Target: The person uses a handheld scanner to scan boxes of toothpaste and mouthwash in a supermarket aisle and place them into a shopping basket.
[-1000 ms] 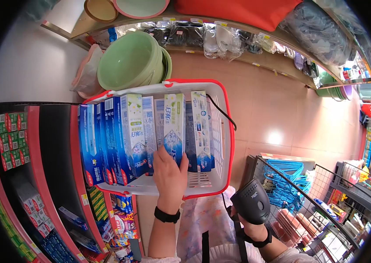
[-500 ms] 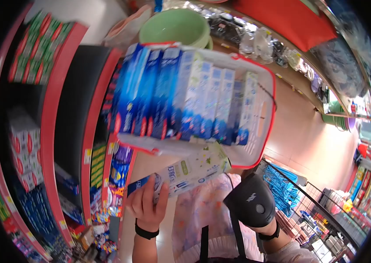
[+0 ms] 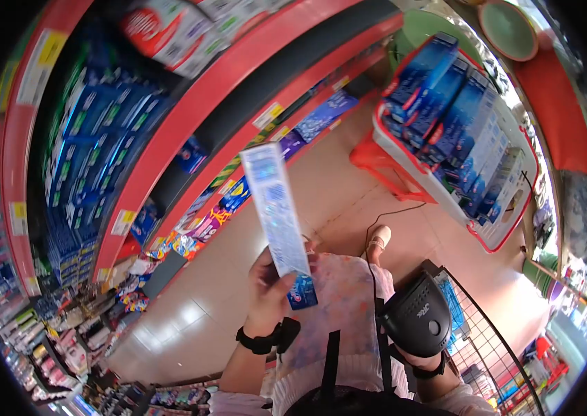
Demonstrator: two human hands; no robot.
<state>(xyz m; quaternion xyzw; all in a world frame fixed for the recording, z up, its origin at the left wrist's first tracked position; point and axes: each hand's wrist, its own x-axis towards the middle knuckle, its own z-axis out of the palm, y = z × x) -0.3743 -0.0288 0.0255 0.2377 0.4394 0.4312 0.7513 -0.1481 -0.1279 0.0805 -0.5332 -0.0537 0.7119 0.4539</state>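
Observation:
My left hand (image 3: 266, 295) grips a long, slim toothpaste box (image 3: 276, 211) near its dark blue lower end. The box stands nearly upright, with a pale white-and-blue narrow side towards me. In my right hand (image 3: 424, 361) is a black barcode scanner (image 3: 418, 315), whose head hides most of the fingers. A white plastic basket (image 3: 439, 197) with a red rim stands at the upper right, apart from both hands. Several blue and white toothpaste boxes (image 3: 449, 114) are packed in it in a row.
Red-edged shelves (image 3: 189, 114) with stacked blue boxes (image 3: 103, 139) fill the left. A red stool (image 3: 387, 170) is under the basket, near a green basin (image 3: 439, 24). A cable (image 3: 370, 232) crosses the tiled floor. A wire rack (image 3: 495, 333) stands at the right.
The view has swung left towards the shelves, so the basket now appears farther right. The toothpaste box has moved from beside the basket and turned upright in my left hand, showing a narrow side.

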